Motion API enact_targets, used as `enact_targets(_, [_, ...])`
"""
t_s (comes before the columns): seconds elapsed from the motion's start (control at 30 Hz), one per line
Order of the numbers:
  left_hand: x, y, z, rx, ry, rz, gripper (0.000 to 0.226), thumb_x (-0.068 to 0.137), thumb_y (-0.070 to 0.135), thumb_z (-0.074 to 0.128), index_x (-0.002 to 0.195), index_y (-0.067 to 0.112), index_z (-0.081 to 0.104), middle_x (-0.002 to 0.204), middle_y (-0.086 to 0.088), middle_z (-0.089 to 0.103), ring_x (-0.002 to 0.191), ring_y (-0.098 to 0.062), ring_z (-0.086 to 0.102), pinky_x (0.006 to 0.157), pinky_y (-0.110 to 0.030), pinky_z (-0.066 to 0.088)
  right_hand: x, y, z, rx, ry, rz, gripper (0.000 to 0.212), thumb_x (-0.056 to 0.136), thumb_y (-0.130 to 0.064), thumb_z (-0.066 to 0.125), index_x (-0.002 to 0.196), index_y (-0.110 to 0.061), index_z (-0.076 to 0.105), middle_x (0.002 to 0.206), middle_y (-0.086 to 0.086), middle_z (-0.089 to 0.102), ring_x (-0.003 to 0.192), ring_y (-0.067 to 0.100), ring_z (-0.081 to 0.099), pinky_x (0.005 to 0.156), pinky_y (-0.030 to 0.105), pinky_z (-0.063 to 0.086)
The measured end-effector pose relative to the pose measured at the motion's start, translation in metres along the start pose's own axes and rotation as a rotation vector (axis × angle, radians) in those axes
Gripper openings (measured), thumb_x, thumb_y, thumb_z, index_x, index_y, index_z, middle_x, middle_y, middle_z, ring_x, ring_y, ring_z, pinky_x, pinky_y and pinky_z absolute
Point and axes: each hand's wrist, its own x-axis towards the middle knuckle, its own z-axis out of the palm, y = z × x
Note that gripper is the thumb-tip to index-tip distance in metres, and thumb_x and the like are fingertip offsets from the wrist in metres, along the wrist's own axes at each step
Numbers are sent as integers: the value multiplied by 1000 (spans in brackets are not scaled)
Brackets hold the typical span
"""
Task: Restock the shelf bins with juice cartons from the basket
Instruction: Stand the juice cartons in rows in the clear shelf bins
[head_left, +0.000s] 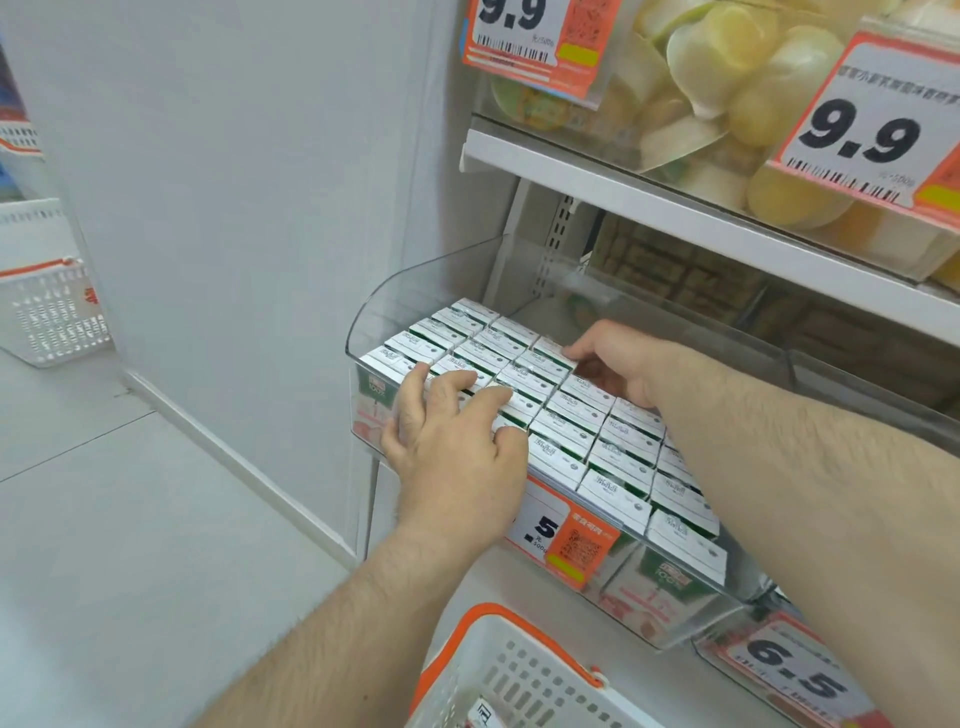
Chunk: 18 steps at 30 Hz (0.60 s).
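A clear plastic shelf bin (415, 280) holds several rows of small white-and-green juice cartons (597, 441) standing upright, tops showing. My left hand (457, 447) lies flat with spread fingers on the carton tops at the bin's front left corner. My right hand (618, 364) reaches in from the right, its fingers curled down at the back of the third row, touching the cartons there; whether it grips one is hidden. A white basket with an orange rim (519, 670) sits below, with one carton corner (483, 714) showing inside.
An orange price tag (566, 540) hangs on the bin front. A second tag reading 6.5 (795, 670) is lower right. The shelf above (675, 208) carries jelly cups (737, 78). A white wall panel (234, 182) stands left, another basket (52, 312) beyond it.
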Motion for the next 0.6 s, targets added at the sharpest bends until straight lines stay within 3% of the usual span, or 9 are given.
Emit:
enact_targets(0.2, [0, 2, -2, -98, 13, -21, 50, 89, 37, 31, 132, 34, 55, 146, 16, 36, 141, 3, -6, 118, -48, -7, -10, -8, 4, -251, 47, 45, 35, 87, -35, 69, 110, -9, 69, 107, 12, 74, 86, 26, 66, 95, 44, 51])
enact_targets(0.27, [-1, 7, -3, -109, 48, -53, 40, 96, 35, 36, 131, 35, 56, 145, 18, 39, 141, 4, -3, 117, -49, -10, -15, -10, 4, -391, 106, 12, 38, 87, -46, 68, 105, -13, 68, 107, 9, 72, 89, 23, 66, 89, 43, 53])
enact_targets(0.37, [-9, 14, -4, -56, 134, 31, 49, 87, 43, 31, 129, 36, 56, 143, 19, 41, 140, 2, 3, 116, -45, -10, -32, -8, 2, -575, 280, -138, 46, 85, -53, 69, 98, -10, 60, 92, 3, 65, 74, 18, 59, 64, 30, 47])
enact_targets(0.5, [-23, 26, -12, -79, 184, 239, 45, 85, 39, 37, 124, 32, 59, 124, 19, 52, 116, 1, 20, 99, -26, 11, -63, -6, 3, -719, 446, -336, 37, 91, -48, 61, 101, -13, 69, 99, 4, 70, 83, 21, 61, 80, 37, 56])
enact_targets(0.6, [-35, 31, -15, -120, 144, 358, 39, 85, 34, 42, 115, 28, 65, 106, 23, 57, 103, 3, 31, 94, -28, 24, -98, -3, 4, -711, 524, -465, 19, 90, -39, 61, 89, -22, 69, 89, -3, 69, 85, 19, 64, 79, 39, 58])
